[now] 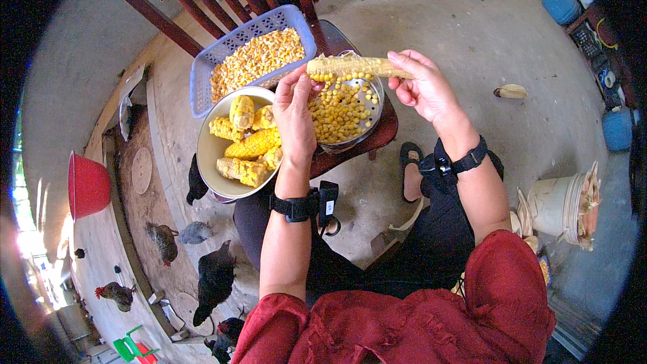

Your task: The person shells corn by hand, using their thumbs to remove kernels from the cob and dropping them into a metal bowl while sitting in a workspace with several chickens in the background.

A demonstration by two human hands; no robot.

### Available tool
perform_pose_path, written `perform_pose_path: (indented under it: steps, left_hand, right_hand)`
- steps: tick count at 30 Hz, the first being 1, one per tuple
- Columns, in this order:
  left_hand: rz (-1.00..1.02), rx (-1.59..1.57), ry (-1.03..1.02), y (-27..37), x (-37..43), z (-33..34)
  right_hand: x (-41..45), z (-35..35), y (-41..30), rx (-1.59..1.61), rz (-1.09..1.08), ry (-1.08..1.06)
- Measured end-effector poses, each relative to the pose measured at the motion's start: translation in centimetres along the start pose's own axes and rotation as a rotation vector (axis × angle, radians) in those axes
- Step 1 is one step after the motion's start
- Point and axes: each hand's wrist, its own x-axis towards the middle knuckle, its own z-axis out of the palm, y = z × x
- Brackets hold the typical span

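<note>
A mostly bare corn cob (354,66), with a row of yellow kernels along its lower side, lies level between my hands. My left hand (298,106) grips its left end, fingers partly behind it; my right hand (422,81) pinches the right end. Below the cob is a round perforated metal pan (373,124) holding loose yellow kernels. To its left, partly behind my left hand, a cream bowl (203,162) holds several yellow corn cobs (252,143). A blue plastic basket (199,86) of orange-yellow dried kernels (258,60) sits behind the bowl.
The containers rest on a dark red wooden chair (349,43). Several chickens (215,280) stand on the floor at left and one behind the chair. A red basin (90,185) is far left. A white bucket (551,207) with husks stands right; a corn piece (511,91) lies on the floor.
</note>
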Motion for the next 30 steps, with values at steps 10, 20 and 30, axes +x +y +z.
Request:
perform_pose_path:
  steps: [10, 20, 30]
  left_hand:
    - [0.004, -0.050, -0.015, -0.3, -0.2, -0.3]
    - [0.015, 0.076, -0.095, -0.6, -0.1, -0.4]
    - [0.011, 0.296, -0.096, 0.1, -1.0, 1.5]
  right_hand:
    - [0.2, -0.3, -0.1, 0.048, 0.056, -0.015]
    - [0.3, -0.6, 0.0, 0.127, 0.062, -0.030]
    - [-0.3, 1.1, 0.8, 0.151, 0.125, -0.153]
